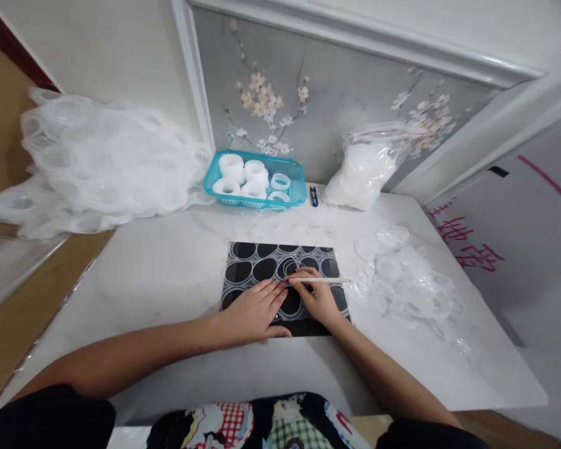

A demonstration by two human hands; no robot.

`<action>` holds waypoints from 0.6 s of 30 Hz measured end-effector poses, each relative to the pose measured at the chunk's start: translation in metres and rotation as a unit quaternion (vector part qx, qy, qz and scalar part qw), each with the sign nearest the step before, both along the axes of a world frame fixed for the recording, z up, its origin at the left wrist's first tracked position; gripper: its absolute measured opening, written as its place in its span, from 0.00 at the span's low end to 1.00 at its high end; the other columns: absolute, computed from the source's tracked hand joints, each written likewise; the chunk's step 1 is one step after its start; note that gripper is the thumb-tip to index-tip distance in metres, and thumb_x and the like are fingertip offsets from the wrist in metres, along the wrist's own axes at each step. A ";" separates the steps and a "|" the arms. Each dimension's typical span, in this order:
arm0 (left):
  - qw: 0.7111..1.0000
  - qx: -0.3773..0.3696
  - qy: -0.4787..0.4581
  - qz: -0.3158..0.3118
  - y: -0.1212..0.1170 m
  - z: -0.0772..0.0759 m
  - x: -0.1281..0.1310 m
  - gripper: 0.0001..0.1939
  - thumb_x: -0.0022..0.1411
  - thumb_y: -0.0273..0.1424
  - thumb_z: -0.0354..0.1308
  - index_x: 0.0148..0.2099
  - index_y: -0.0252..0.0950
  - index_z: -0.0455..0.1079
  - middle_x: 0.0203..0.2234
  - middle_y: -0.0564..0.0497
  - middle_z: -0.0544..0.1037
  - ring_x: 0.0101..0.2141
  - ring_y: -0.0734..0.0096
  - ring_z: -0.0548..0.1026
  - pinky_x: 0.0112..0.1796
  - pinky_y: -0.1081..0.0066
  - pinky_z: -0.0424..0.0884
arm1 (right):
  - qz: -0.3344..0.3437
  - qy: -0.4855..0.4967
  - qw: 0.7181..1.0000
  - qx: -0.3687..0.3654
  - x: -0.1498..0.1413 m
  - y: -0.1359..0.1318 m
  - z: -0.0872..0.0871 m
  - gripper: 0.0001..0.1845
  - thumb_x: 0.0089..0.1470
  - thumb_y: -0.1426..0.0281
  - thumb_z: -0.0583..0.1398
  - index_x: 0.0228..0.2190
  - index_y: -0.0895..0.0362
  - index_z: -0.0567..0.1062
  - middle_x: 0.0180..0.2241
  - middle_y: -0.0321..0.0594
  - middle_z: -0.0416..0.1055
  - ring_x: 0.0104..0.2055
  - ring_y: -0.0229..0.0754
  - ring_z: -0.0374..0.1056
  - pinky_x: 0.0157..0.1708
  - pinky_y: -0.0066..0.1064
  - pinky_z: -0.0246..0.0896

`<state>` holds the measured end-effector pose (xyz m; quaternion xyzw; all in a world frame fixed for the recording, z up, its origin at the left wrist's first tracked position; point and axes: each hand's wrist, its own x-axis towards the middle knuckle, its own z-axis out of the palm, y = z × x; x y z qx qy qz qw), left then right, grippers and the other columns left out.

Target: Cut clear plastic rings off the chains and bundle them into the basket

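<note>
A clear plastic sheet with rows of ring outlines (265, 269) lies over a black mat (303, 328) on the table. My left hand (257, 308) rests flat on the sheet, its fingers stretched out toward the middle. In my right hand (315, 296) is a slim white pen-shaped tool (330, 280), pinched between thumb and fingers and lying nearly level, its back end pointing right. The tool's front end meets the sheet close to my left fingertips; it is too small to make out what kind of tip it has. A ring outline near my right fingers looks partly raised or doubled.
Behind the mat stands a blue basket (257, 202) with stacks of white rings (231, 167). Small blue thread snips (313, 196) and a filled zip bag (367, 168) are beside it. Cut sheets (107, 162) pile up left; loose clear pieces (411, 280) lie right.
</note>
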<state>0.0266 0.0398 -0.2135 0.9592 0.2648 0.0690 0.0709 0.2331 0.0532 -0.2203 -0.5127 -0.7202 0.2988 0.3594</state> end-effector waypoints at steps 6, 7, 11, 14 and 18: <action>1.000 -0.001 0.028 -0.011 0.003 0.005 -0.003 0.44 0.66 0.57 0.35 0.62 0.20 0.60 0.59 0.30 0.64 0.60 0.49 0.63 0.60 0.56 0.52 | -0.008 -0.019 1.000 0.008 -0.002 0.000 -0.005 0.12 0.61 0.64 0.57 0.38 0.51 0.80 0.38 0.42 0.78 0.47 0.49 0.69 0.48 0.44 0.66; 0.999 0.000 0.032 -0.011 0.004 0.006 -0.003 0.44 0.67 0.57 0.35 0.62 0.20 0.60 0.59 0.30 0.64 0.60 0.49 0.63 0.60 0.56 0.52 | -0.008 -0.020 1.000 0.008 -0.002 0.001 -0.005 0.11 0.61 0.64 0.57 0.38 0.51 0.80 0.38 0.41 0.78 0.47 0.49 0.69 0.48 0.45 0.66; 0.999 -0.003 0.034 -0.009 0.005 0.006 -0.003 0.44 0.67 0.57 0.35 0.62 0.22 0.61 0.60 0.31 0.64 0.61 0.50 0.63 0.60 0.56 0.53 | -0.015 -0.013 1.000 0.012 -0.003 0.001 -0.007 0.11 0.61 0.64 0.57 0.38 0.51 0.80 0.38 0.42 0.78 0.47 0.49 0.69 0.49 0.45 0.65; 0.999 -0.008 0.033 -0.009 0.004 0.005 -0.003 0.44 0.67 0.57 0.34 0.62 0.21 0.61 0.60 0.31 0.63 0.61 0.49 0.62 0.61 0.56 0.53 | -0.014 -0.008 1.000 0.011 -0.002 0.001 -0.006 0.11 0.61 0.63 0.57 0.38 0.51 0.80 0.39 0.42 0.77 0.47 0.49 0.69 0.49 0.46 0.65; 0.999 -0.010 0.035 -0.011 0.003 0.004 -0.003 0.44 0.67 0.57 0.34 0.62 0.20 0.61 0.60 0.30 0.64 0.61 0.49 0.61 0.61 0.55 0.52 | -0.008 -0.010 1.000 0.005 -0.002 0.000 -0.004 0.11 0.62 0.64 0.56 0.38 0.51 0.79 0.38 0.42 0.78 0.47 0.49 0.68 0.49 0.47 0.64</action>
